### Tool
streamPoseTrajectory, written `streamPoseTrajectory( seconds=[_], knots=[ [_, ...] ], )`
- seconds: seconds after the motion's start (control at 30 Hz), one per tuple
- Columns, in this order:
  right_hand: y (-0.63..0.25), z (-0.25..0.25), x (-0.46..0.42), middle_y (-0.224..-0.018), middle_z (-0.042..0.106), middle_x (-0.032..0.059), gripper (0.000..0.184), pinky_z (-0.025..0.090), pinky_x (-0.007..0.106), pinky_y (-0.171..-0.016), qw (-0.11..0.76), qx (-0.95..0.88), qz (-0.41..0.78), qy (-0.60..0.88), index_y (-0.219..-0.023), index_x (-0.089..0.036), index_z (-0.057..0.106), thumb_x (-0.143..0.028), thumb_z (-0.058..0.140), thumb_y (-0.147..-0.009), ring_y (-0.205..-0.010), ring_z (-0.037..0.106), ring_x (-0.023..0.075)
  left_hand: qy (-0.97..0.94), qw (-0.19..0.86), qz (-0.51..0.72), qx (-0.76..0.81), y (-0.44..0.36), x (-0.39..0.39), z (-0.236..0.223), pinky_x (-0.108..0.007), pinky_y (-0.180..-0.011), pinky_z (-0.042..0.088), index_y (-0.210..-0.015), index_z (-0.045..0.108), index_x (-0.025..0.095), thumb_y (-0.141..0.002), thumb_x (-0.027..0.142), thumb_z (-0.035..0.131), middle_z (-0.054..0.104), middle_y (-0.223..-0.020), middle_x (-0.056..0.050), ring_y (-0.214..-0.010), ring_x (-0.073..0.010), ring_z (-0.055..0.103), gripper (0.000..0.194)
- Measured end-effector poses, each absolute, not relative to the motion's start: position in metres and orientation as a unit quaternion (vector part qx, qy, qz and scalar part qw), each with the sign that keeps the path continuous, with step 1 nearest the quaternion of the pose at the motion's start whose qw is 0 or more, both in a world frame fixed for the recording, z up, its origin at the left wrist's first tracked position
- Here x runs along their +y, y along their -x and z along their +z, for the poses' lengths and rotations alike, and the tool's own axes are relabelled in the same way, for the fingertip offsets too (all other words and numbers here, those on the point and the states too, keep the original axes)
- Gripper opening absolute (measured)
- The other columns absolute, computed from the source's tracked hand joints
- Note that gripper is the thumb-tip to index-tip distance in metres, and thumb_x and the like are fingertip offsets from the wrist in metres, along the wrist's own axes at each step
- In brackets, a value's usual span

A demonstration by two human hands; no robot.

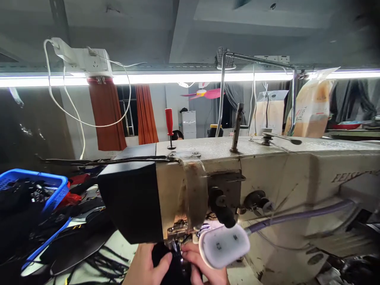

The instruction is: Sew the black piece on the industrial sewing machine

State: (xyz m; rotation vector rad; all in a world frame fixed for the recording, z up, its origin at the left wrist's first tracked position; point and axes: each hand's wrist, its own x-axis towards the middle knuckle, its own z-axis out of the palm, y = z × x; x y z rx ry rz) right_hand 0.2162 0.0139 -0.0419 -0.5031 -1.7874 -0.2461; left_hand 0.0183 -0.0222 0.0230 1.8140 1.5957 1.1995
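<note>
A cream industrial sewing machine point(267, 174) fills the middle and right of the view, its head end covered by a black guard point(130, 198). Under the needle area lies a black piece of material point(175, 267). My left hand point(147, 267) pinches its left side, thumb on top. My right hand point(198, 265) grips the right side, fingers curled close to the presser foot point(176, 241). A white lamp head point(224, 245) on a hose hangs just above my right hand and hides part of it.
A blue plastic basket point(56, 186) with dark parts stands at the left, among black straps and red pieces point(74, 198) piled on the table. A red-handled screwdriver point(169, 126) stands on the machine top. Thread guides and bags rise behind; a person's head shows behind the machine.
</note>
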Motion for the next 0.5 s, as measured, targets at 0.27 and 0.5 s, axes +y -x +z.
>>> streamPoseTrajectory(
  seconds=[0.27,0.5],
  knots=[
    [-0.213,-0.047,0.012,-0.099,0.075,0.0085,0.042,0.055,0.031,-0.084,0.606,-0.751,-0.105,0.241,-0.114,-0.020,0.064,-0.008,0.045,-0.079,-0.084,0.072,0.0210,-0.652,0.311,0.416,0.551,-0.021,-0.014,0.029,-0.051,-0.108,0.038,-0.104,0.073,0.020,-0.074,0.044,0.058,0.076,-0.100,-0.011,-0.118,-0.0362,0.058,0.041],
    [-0.214,-0.044,0.005,-0.088,0.073,0.0077,0.027,0.054,0.024,-0.059,0.591,-0.745,-0.088,0.297,-0.100,-0.024,0.071,-0.015,0.054,-0.080,-0.079,0.069,0.0215,-0.627,0.326,0.456,0.541,-0.025,-0.013,0.025,-0.048,-0.105,0.044,-0.098,0.075,0.019,-0.072,0.045,0.064,0.078,-0.094,-0.010,-0.109,-0.0343,0.064,0.038]
  ],
)
